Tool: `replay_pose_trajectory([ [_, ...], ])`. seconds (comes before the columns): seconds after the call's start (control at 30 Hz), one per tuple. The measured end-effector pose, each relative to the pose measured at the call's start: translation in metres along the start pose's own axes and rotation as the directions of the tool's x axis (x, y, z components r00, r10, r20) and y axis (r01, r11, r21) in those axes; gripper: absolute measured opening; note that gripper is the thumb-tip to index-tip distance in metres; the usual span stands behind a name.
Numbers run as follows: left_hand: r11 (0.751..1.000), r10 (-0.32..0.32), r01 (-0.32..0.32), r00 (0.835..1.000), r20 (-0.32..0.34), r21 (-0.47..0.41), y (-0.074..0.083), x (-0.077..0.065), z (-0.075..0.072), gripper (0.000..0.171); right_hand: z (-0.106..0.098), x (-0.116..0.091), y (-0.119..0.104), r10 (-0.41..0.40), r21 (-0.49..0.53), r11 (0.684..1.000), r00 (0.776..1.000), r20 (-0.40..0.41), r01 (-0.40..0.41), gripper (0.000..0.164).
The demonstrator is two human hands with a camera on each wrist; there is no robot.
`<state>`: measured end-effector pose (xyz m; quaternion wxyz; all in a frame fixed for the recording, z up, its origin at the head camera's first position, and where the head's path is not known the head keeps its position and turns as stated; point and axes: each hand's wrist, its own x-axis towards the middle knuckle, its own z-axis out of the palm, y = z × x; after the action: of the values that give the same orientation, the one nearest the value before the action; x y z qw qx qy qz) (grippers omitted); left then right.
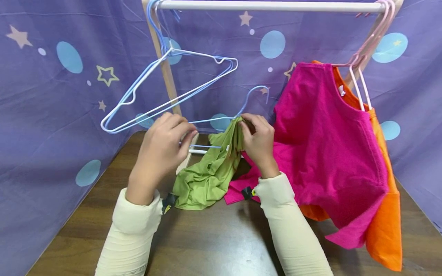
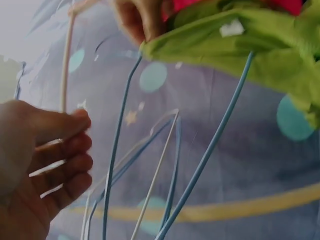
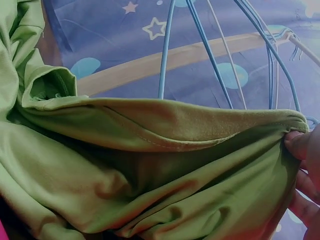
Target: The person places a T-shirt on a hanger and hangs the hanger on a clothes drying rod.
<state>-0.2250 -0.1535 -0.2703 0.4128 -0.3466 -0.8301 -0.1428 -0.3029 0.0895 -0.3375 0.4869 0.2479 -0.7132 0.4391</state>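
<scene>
My right hand (image 1: 258, 140) pinches the edge of a crumpled green garment (image 1: 203, 184) between thumb and fingers, just below the hook of a blue hanger (image 1: 257, 87). One end of this hanger is inside the garment, whose lower part rests on the table. In the right wrist view, the thumb and fingertips (image 3: 296, 145) grip the garment's neckline corner, and the cloth hangs in folds. My left hand (image 1: 164, 142) is raised near the hanger's bare left end. The left wrist view shows its fingers (image 2: 75, 162) loosely bent, holding nothing, apart from the hanger wire.
White and blue hangers (image 1: 138, 80) hang bare at the rail's left. On the right, a magenta sleeveless top (image 1: 321, 142) and an orange garment (image 1: 385, 226) hang from pink and white hangers. The white rail (image 1: 269, 5) crosses above the wooden table (image 1: 207, 245); magenta cloth also lies beside the green garment.
</scene>
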Motion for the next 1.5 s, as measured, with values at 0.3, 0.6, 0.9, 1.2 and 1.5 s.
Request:
replay_pose_trajectory([
  [0.3,0.992,0.114,-0.088,0.940,0.322,-0.095,0.021,0.001,0.037,0.009,-0.001,0.001,0.002,0.007,0.006,1.000,1.000,-0.024,-0.006,0.011],
  [0.6,0.995,-0.075,0.095,0.801,0.594,-0.002,0.037,-0.005,0.068,0.023,-0.003,0.003,0.003,0.019,0.008,1.000,0.999,-0.046,-0.019,0.011],
  [0.9,0.992,-0.059,0.115,0.757,0.651,-0.043,0.042,-0.012,0.089,0.027,-0.006,0.005,0.003,0.042,0.024,0.999,0.996,-0.076,-0.040,0.010],
  [1.2,0.965,-0.176,0.261,0.575,0.799,0.024,0.038,-0.021,0.099,0.038,-0.008,0.004,0.007,0.110,0.042,0.994,0.982,-0.152,-0.105,0.011],
  [1.5,0.935,-0.289,0.334,0.519,0.804,0.121,0.017,-0.016,0.075,0.018,-0.010,0.006,0.007,0.187,0.067,0.982,0.959,-0.214,-0.177,0.010],
])
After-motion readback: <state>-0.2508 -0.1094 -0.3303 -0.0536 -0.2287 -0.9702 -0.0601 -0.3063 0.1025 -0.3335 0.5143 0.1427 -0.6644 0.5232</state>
